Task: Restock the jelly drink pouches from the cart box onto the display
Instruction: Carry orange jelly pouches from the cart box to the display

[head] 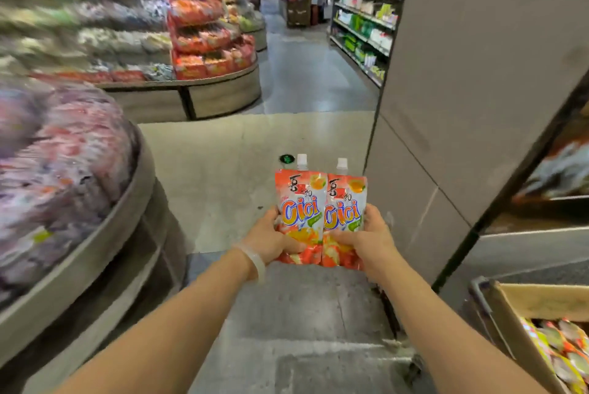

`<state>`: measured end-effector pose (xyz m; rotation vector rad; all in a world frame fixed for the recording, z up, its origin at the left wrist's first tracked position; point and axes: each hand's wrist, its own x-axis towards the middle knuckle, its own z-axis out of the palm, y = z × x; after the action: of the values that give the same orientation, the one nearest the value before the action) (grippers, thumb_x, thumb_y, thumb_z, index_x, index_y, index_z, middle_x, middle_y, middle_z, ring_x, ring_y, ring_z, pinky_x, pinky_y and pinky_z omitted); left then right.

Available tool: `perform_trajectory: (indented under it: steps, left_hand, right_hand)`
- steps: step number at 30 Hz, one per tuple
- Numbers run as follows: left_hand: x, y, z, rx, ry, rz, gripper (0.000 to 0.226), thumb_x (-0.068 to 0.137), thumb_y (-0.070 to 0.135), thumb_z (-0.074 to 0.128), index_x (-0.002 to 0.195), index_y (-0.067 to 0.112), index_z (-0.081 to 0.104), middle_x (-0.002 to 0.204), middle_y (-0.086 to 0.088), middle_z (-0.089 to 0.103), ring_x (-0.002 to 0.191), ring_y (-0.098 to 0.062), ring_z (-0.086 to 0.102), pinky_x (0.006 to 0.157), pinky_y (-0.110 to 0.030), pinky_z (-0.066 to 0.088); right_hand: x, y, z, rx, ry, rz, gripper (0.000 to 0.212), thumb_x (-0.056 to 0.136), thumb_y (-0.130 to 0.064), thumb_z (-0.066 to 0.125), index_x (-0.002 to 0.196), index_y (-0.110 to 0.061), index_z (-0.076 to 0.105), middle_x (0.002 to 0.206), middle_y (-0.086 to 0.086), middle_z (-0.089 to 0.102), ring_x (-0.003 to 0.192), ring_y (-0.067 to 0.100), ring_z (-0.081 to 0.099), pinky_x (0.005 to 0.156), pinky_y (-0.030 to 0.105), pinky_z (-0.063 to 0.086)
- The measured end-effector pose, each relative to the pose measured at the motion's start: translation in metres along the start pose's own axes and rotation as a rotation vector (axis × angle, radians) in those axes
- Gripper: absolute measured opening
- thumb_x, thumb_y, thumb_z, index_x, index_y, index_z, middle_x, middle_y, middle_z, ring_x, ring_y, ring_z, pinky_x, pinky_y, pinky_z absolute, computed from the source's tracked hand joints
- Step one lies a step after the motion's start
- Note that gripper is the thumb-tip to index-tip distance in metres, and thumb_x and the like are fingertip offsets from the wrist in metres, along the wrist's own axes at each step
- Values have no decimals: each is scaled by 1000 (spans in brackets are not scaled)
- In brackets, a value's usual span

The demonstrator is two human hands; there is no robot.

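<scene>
A person's left hand and right hand each grip an orange jelly pouch upright, side by side; the cart box sits at four o'clock.

Two orange jelly drink pouches, white caps up, upright side by side, touching. Cardboard cart box lower right, more pouches inside.

Aisle floor open between display, pillar.
</scene>
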<state>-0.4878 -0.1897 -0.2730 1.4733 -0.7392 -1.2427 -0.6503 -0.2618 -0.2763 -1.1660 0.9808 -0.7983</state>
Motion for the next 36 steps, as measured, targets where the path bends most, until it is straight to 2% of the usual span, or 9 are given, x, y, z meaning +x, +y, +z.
perform_trajectory:
  steps: [3,6,11,15,18,23,27,31,36]
  left_hand:
    - [-36,8,-90,1,114,35,63,66,-18,71,114,17,50,103,-8,66,90,-28,65,63,-33,59]
    - [-77,6,-171,-54,231,60,69,70,-21,66,124,17,47,114,-9,65,104,-32,64,87,-49,54]
    - [-155,-9,-280,-188,481,89,67,70,-26,60,120,17,50,110,-10,67,103,-34,63,86,-51,54]
    - [-215,-21,-347,-235,665,111,69,66,-22,67,123,14,50,115,-14,66,106,-38,62,92,-54,50]
    - [-254,-31,-386,-249,798,114,61,70,-20,66,114,21,55,113,-12,66,101,-34,65,87,-48,54]
    - [-310,-50,-439,-293,990,94,62,72,-18,66,117,23,55,103,-15,69,77,-29,65,53,-29,51]
    - [-337,-59,-495,-341,1116,93,64,72,-21,63,119,22,56,101,-21,69,81,-37,66,68,-43,56]
    - [-357,-50,-550,-371,1191,102,57,75,-24,58,120,10,54,80,-15,66,50,-21,60,42,-24,48]
    - [-369,-41,-618,-391,1283,121,44,78,-25,53,108,6,54,48,-4,60,28,-13,46,34,-15,38]
  right_hand:
    - [-4,5,96,6,-125,-7,63,67,17,72,119,-11,50,108,14,68,96,33,68,80,49,57]
    - [-10,13,187,-13,-242,-32,62,66,18,72,116,-12,50,105,12,69,87,27,69,71,41,60]
    - [-40,27,324,-60,-470,-39,62,65,19,71,114,-12,50,108,17,68,97,36,67,84,55,54]
    - [-66,39,418,-110,-662,-15,52,67,15,73,98,-22,53,105,12,69,96,32,68,86,55,53]
    - [-88,51,479,-131,-778,6,52,68,15,71,94,-26,52,103,8,70,97,29,67,88,52,54]
    - [-122,69,564,-214,-976,27,54,72,13,70,113,-17,53,108,7,69,99,23,66,88,45,55]
    - [-142,80,636,-231,-1099,31,54,73,13,68,115,-18,52,106,4,69,99,22,65,90,42,53]
    - [-153,85,708,-228,-1179,33,50,75,14,65,103,-25,51,105,4,68,96,22,65,89,40,53]
    - [-159,88,790,-231,-1233,20,45,78,12,63,109,-17,49,99,3,66,89,19,61,81,33,50]
